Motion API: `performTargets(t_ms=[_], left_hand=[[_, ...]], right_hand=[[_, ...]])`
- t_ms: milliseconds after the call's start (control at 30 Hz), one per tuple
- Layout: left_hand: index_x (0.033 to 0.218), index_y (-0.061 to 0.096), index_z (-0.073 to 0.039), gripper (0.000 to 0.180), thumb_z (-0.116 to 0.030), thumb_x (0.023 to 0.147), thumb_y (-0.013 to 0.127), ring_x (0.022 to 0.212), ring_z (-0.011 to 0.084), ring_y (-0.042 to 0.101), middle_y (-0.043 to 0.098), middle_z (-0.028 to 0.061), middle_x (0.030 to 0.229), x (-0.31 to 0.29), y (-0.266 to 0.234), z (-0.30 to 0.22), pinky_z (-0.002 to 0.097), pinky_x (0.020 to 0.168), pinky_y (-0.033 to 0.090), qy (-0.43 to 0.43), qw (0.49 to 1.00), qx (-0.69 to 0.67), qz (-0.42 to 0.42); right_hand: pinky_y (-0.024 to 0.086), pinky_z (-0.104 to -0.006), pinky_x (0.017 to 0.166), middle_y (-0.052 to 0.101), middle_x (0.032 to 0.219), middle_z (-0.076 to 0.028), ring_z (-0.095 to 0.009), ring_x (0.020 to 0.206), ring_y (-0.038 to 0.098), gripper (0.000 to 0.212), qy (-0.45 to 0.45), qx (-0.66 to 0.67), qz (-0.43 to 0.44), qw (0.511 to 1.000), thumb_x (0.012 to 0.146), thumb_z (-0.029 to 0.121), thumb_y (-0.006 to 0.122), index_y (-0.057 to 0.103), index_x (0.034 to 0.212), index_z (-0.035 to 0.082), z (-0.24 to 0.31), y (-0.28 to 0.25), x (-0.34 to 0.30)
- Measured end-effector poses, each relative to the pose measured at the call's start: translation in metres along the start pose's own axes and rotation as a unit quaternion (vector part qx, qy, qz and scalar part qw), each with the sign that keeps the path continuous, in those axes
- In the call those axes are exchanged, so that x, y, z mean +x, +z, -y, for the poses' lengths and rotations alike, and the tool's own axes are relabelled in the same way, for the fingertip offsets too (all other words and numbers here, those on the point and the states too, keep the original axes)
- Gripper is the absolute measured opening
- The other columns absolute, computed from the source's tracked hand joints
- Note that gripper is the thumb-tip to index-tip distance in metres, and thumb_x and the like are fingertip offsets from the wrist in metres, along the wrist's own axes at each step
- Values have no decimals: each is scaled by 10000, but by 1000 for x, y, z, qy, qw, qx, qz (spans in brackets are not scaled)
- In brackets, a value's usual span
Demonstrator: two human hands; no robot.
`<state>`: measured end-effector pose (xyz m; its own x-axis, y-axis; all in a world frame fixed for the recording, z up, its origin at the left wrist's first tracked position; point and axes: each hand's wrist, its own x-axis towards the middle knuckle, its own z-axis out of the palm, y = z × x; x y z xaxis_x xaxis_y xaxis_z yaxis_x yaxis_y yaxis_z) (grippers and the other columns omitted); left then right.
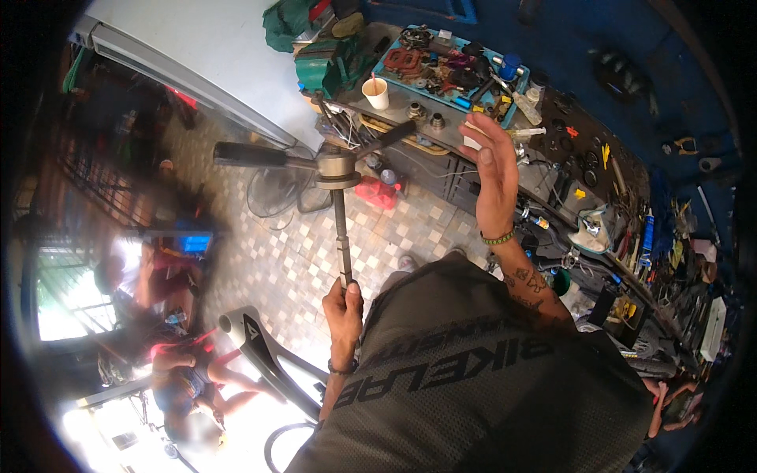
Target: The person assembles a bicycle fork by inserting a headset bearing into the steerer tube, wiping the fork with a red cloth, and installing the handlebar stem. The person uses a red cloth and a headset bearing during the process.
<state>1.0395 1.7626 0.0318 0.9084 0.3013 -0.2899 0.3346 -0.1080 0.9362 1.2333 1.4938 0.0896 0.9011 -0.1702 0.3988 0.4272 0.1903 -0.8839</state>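
1. While the left hand [344,312] holds the tool [340,225], its fingers are closed round the lower end of the shaft, with the thumb lying along the metal.
2. On the right hand [495,193], the fingers are raised and slightly parted, with no clear pinch. A pale thing [472,139] shows beside them; I cannot tell whether they touch it. This hand overlaps the front edge of the worktop [400,101] in view and is well apart from the tool.
3. The tool is held over the tiled floor [296,248], its round head [337,169] away from the body and its dark handles [256,155] reaching out to either side.
4. As for progress, the tool is in hand, but no part is seen fitted to its shaft. The bike frame [274,364] lies apart from it, lower left. How much work remains cannot be judged from this.
5. Near the worktop's front edge, toward its left end, stands a paper cup [376,93]; two metal parts [438,121] sit along the same edge. Behind them is a blue tray of small parts.
6. Farther out, a red container [377,192] rests on the floor.
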Motion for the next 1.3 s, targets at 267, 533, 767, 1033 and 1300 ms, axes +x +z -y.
performTargets(t_ms=[267,533,767,1033,1300], left_hand=[[859,569,-25,432,-405,1059,613,580,67,437,495,-35,630,9,7,-6,280,521,339,25,998,41,43],[813,544,-10,400,-326,1029,661,579,86,380,434,-24,601,20,15,-8,312,511,309,62,988,123,68],[800,546,-6,377,-293,982,710,566,100,385,449,16,581,19,20,-14,325,505,334,83,977,181,78],[883,600,1,398,-367,1017,669,632,85,428,510,-10,668,19,27,-2,295,561,361,61,990,110,66],[928,613,2,465,-453,1013,666,610,72,418,485,-40,674,27,27,-7,284,535,317,86,986,84,111]], right_hand=[[449,-425,1108,494,1514,-151,-275,1364,542,628,-24,-12,18,999,1007,373,691,481,1474,8,7,1,-10],[459,-431,1122,552,1496,-184,-265,1357,561,820,-160,-191,114,962,846,281,868,465,1521,46,40,10,-6],[542,-352,973,671,1196,-164,-207,1079,687,959,-68,-9,58,996,822,99,877,297,1584,48,23,15,-6],[613,-357,740,715,1110,-111,-212,903,722,348,529,109,11,842,1030,286,640,604,1298,66,-69,-29,-47],[466,-402,1129,509,1476,-117,-231,1370,514,733,261,210,234,913,985,181,748,326,1576,82,-14,-37,-51]])
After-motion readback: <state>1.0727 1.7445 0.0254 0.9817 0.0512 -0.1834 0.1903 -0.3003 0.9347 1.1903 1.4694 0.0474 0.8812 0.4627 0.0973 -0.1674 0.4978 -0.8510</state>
